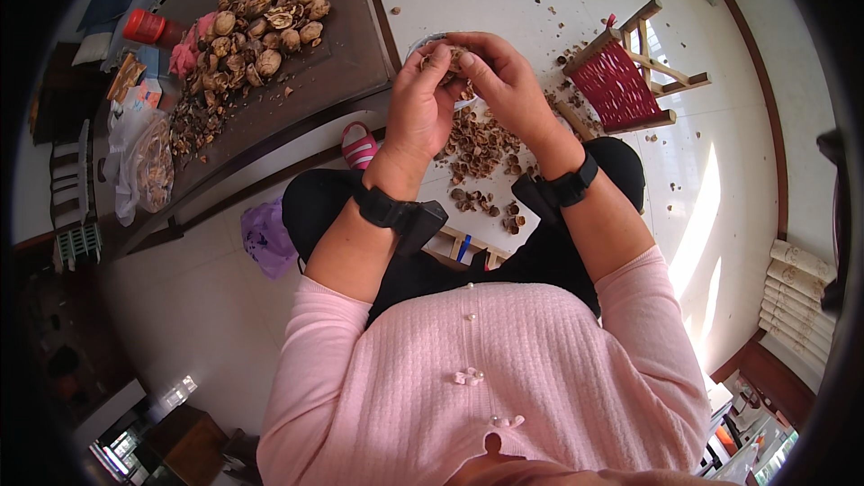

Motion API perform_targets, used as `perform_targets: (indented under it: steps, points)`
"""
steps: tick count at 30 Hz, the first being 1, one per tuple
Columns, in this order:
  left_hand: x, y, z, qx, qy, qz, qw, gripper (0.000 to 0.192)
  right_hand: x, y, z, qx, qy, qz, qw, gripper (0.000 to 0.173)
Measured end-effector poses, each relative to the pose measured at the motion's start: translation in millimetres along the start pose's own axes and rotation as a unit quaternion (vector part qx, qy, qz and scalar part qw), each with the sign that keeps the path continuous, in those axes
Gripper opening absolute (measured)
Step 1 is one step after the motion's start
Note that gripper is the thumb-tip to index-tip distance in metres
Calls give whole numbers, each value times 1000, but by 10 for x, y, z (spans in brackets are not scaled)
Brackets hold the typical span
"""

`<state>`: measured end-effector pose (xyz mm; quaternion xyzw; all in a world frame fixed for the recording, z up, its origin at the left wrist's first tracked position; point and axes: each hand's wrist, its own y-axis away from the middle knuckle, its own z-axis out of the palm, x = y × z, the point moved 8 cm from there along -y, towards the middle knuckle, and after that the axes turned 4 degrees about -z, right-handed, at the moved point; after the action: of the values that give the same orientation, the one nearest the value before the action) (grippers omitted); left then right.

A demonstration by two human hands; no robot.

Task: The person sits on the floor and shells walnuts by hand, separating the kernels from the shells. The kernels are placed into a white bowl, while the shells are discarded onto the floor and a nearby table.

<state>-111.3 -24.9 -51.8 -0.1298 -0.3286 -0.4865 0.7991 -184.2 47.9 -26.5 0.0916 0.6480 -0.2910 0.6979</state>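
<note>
My left hand (425, 101) and my right hand (503, 77) meet in front of me, fingers curled around a walnut piece (453, 62) with both thumbs on it. Whether it is shell, kernel or both cannot be told. Directly beneath them is a bowl (420, 42), mostly hidden by the hands, with walnut bits in it. Broken walnut shells (480, 142) lie heaped on the floor below the bowl. To the left, a pile of walnuts (250, 34) covers part of a dark wooden table (351, 47).
A plastic bag of walnut pieces (154, 162) and a red-lidded jar (144, 27) are on the table. A low stool with a red woven seat (614, 88) lies tipped at the right. A pink striped slipper (359, 146) and a purple bag (268, 239) rest on the floor.
</note>
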Motion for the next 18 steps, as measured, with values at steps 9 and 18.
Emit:
perform_targets:
  steps: [9, 18]
  points:
    - [-17, 13, 16, -9, -6, -8, 1000, 21, 23, 23, 4, -18, -92, 72, 993, 30]
    - [-44, 4, 10, -9, -11, 16, 1000, 28, 88, 42, 1, -18, -187, 115, 976, 30]
